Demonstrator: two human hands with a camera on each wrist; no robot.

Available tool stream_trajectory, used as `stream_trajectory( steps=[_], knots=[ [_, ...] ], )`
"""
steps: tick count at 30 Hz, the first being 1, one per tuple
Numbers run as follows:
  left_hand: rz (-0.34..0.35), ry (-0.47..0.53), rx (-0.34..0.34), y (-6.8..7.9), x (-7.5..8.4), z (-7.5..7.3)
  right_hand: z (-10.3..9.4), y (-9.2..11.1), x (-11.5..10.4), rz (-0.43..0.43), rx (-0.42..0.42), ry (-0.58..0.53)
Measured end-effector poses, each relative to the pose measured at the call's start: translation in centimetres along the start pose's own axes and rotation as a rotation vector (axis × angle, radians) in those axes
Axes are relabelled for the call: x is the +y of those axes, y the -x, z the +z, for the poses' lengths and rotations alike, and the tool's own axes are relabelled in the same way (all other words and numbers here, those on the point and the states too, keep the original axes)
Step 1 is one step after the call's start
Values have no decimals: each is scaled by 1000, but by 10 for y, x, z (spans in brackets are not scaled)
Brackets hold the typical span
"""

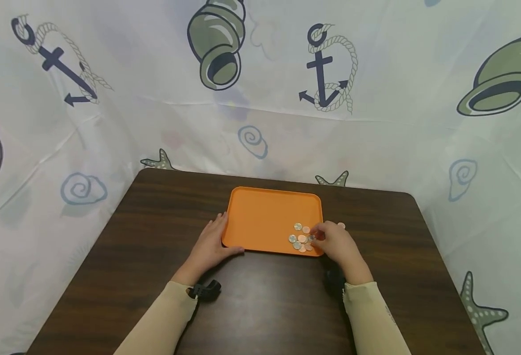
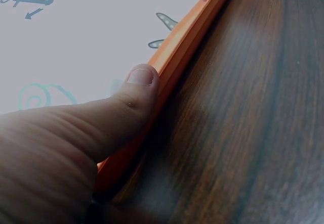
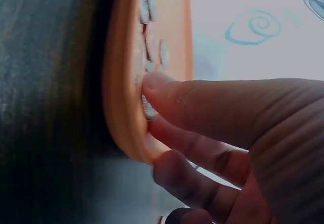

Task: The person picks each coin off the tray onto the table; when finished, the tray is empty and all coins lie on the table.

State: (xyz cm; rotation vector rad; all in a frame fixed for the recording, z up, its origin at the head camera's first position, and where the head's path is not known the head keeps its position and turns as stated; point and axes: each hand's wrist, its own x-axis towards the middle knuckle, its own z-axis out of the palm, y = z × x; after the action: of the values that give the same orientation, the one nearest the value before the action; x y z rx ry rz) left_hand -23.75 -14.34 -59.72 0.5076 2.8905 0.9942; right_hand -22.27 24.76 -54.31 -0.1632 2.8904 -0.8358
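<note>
- An orange tray (image 1: 265, 212) lay flat on a dark wood-grain table (image 1: 260, 305), towards its far side.
- Loose coins (image 1: 302, 238), some silver-coloured and some copper-coloured, lay clustered inside the tray, in its near right corner; a few appeared to overlap.
- The person's left hand (image 1: 209, 244) was spread wide around the tray's near left corner, its thumb along the near rim and its fairly straight fingers against the left side.
- The right hand (image 1: 338, 244) reached over the tray's near right corner. Its thumb and index finger were set narrow, pinching a silver-coloured coin (image 3: 147, 106) low by the tray floor, while the other fingers curled loosely below.
- One copper-coloured coin (image 1: 341, 225) showed outside the tray, just beyond the right hand's knuckles.
- Pale sleeves (image 1: 158, 320) covered both forearms, and a black strap (image 1: 204, 291) circled the left wrist.
- Behind the table hung a white cloth (image 1: 282, 143) printed with anchors, shells and starfish.
</note>
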Motion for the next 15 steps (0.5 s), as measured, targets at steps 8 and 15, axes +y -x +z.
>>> stream_trajectory(
  steps=[8,15],
  knots=[
    [6,6,-5,-1,1,1,3,0,1,2,20,19],
    [-6,5,-7,2,-2,0,3,0,-4,26,9,26]
  ],
)
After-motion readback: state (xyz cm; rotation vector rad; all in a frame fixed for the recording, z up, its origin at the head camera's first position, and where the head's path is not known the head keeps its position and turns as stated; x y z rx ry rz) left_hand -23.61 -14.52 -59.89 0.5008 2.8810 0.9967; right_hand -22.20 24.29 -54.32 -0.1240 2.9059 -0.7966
